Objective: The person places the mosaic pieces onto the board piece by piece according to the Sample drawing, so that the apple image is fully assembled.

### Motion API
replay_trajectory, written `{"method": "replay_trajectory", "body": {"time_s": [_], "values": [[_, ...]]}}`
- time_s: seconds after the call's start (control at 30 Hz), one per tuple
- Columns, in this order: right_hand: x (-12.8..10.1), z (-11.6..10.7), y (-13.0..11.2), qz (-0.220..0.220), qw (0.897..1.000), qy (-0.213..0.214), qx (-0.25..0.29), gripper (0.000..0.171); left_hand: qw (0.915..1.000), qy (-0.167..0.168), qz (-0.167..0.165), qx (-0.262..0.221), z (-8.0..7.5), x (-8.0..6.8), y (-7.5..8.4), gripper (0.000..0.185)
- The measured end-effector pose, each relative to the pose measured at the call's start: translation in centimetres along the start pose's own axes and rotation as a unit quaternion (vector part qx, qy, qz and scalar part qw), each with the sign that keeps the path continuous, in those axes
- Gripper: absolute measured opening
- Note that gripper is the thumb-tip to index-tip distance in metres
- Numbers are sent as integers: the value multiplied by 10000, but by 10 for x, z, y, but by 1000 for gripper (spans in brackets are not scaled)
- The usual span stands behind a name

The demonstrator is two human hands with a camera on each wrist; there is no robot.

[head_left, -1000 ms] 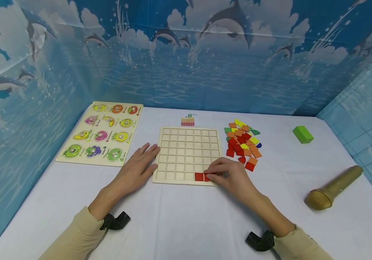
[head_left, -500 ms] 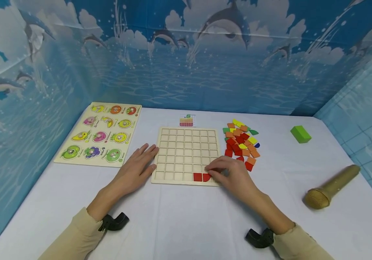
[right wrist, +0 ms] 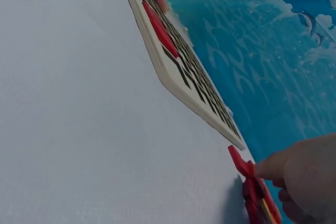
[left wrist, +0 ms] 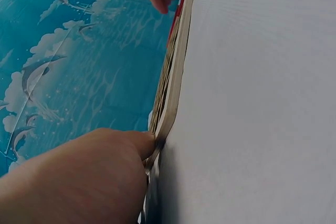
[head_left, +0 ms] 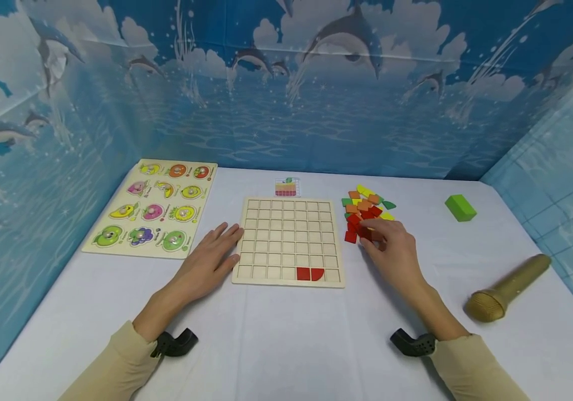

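A pale wooden grid board (head_left: 258, 284) lies in the middle of the table. In its front row are a red square tile (head_left: 303, 273) and, to the right, a red tile with a rounded corner (head_left: 317, 274). My left hand (head_left: 211, 256) rests flat on the table, fingertips and thumb against the board's left edge. My right hand (head_left: 393, 253) is at the heap of coloured tiles (head_left: 353, 220) right of the board. Its thumb and forefinger are parted over red tiles; in the right wrist view the thumb touches the red tiles (right wrist: 252, 182). The hand hides part of the heap.
A small picture card (head_left: 287, 187) lies behind the board. The fruit puzzle board (head_left: 153, 209) is at the left. A green block (head_left: 460, 208) and a gold microphone (head_left: 507, 288) lie at the right. Sea-print curtains (head_left: 286, 111) close off the back and sides.
My right hand has let go of the red rounded tile, leaving it in the front row. It has moved right and away from me to the heap. The left hand stays put.
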State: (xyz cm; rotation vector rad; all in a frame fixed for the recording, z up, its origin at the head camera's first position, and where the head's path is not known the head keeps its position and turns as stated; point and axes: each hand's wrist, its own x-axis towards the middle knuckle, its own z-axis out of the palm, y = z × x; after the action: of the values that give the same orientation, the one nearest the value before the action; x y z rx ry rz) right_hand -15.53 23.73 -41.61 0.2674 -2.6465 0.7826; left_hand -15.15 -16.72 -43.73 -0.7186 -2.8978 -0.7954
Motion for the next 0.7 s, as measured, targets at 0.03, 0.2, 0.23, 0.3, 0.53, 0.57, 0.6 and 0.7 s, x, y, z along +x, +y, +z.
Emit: {"method": "replay_trajectory", "body": {"time_s": [0.03, 0.2, 0.23, 0.3, 0.53, 0.57, 0.6, 0.7], "values": [[0, 0, 2, 3, 10000, -56, -12, 47, 10000, -7, 0, -1, 0, 0, 0, 61], [0, 3, 9, -22, 9995, -308, -46, 50, 10000, -5, 15, -14, 1, -1, -1, 61], [0, 3, 10, -27, 9995, -315, -64, 49, 10000, 2, 22, -16, 1, -1, -1, 61], [0, 4, 11, -46, 9995, -284, -93, 47, 10000, 11, 44, -15, 0, -1, -2, 61], [-1, 9, 12, -172, 9997, -61, -138, 36, 10000, 2, 54, 8, 0, -1, -2, 62], [-1, 10, 12, -194, 9997, -35, -140, 35, 10000, -2, 51, 6, 0, -1, -2, 62], [-1, 10, 12, -216, 9997, -8, -138, 35, 10000, -2, 52, 16, 0, -1, -2, 62], [-1, 10, 11, -229, 9996, 48, -137, 33, 10000, -1, 54, 23, 0, -1, -2, 62]]}}
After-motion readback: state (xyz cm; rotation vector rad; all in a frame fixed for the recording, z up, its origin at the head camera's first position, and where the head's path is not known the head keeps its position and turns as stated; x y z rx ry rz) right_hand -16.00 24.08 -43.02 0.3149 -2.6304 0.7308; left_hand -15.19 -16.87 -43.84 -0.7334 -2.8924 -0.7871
